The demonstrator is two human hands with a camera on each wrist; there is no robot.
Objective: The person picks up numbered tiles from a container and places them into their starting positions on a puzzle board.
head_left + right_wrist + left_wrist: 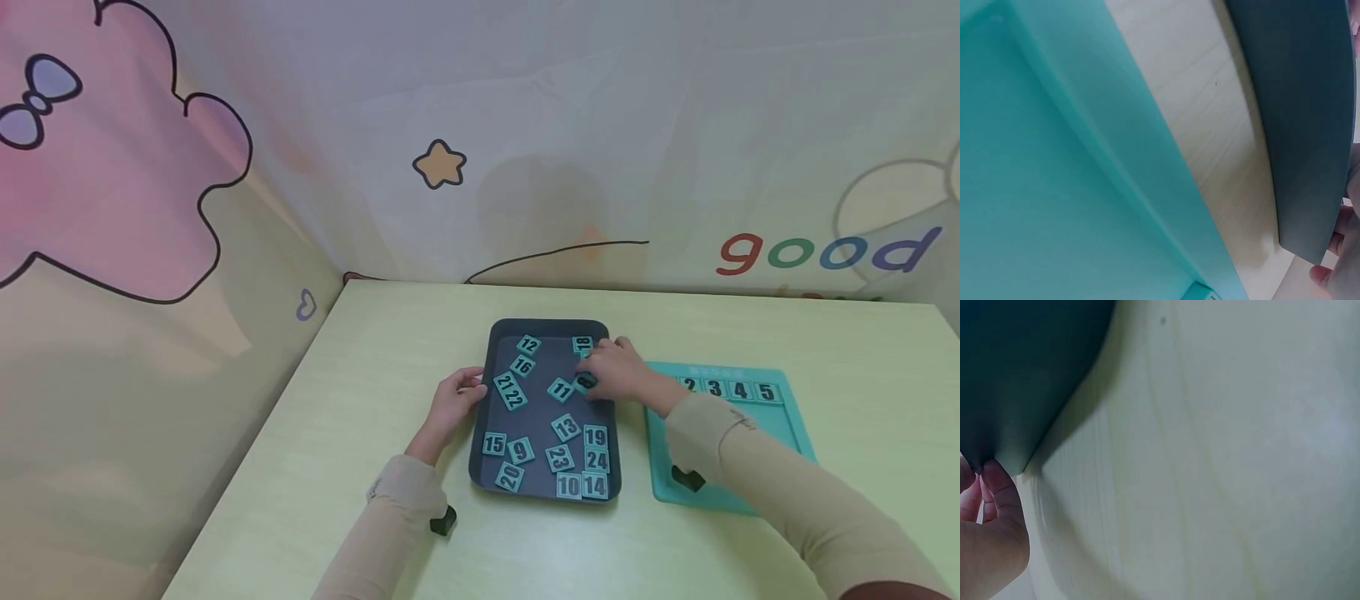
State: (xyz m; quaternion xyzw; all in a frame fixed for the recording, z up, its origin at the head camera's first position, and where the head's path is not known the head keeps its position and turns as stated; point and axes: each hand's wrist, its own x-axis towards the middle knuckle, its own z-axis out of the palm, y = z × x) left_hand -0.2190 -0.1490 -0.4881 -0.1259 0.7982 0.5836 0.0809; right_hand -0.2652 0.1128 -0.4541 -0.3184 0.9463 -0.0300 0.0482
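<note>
Beige sleeves (386,533) cross the bottom of the frame, a small black block (442,521) at each cuff, presumably the wrist camera, slung low to see the hand's work. Dark tray (536,429) sits lower centre, numbered tiles (566,427) loose on it: 20, 10, 14 at the near end, 13 and 23 further up, 12, 16, 18 at the far end. Legible ones lie face up, so numbers read at a glance. Left hand (454,404) is at the tray's left side, thumb and fingers brought together in a pinch on the rim; my read: steadying a light tray. Right hand (618,369) is over the tray's upper right, fingers bent down at a partly covered tile; can't tell if it's gripped or just touched, contact is hidden. Teal board (772,421) lies flat just right of the tray, not touching, likely for short reach. Tiles 2 to 5 (715,388) line up along its top; right arm blocks whatever's left of 2. Pale table (405,333) runs back to a printed backdrop (675,125), star (439,164) upper centre.
</note>
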